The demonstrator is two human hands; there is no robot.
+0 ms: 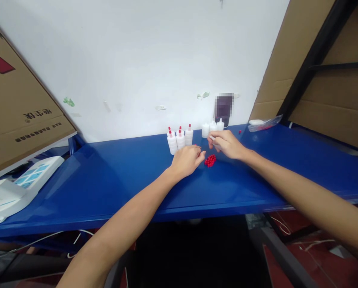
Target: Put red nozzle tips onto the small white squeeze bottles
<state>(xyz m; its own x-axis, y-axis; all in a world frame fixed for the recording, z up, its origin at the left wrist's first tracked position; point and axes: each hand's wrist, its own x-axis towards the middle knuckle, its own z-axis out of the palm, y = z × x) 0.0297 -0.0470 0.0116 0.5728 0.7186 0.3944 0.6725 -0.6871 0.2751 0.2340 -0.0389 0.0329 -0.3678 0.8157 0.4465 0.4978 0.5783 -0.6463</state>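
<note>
My right hand (227,145) is closed around a white spouted piece (212,138), mostly hidden by the fingers; it looks like a nozzle bottle. Just left of it, my left hand (186,161) is held with curled fingers and the thumb stretched out. A speck of red shows at its fingertips, but what they hold, if anything, is hidden. Between and below the hands lies a pile of small red caps (210,161) on the blue table (121,176). Behind my left hand stand several white bottles with red tips (172,143). White bottles without red tips (205,130) stand behind my right hand.
A dark, blurred-out object (223,120) leans at the white wall. To its right lie a single red cap (240,132) and a clear plastic bag (266,124). A white device with blue panels (31,180) sits at the left end. Cardboard (23,92) flanks the table.
</note>
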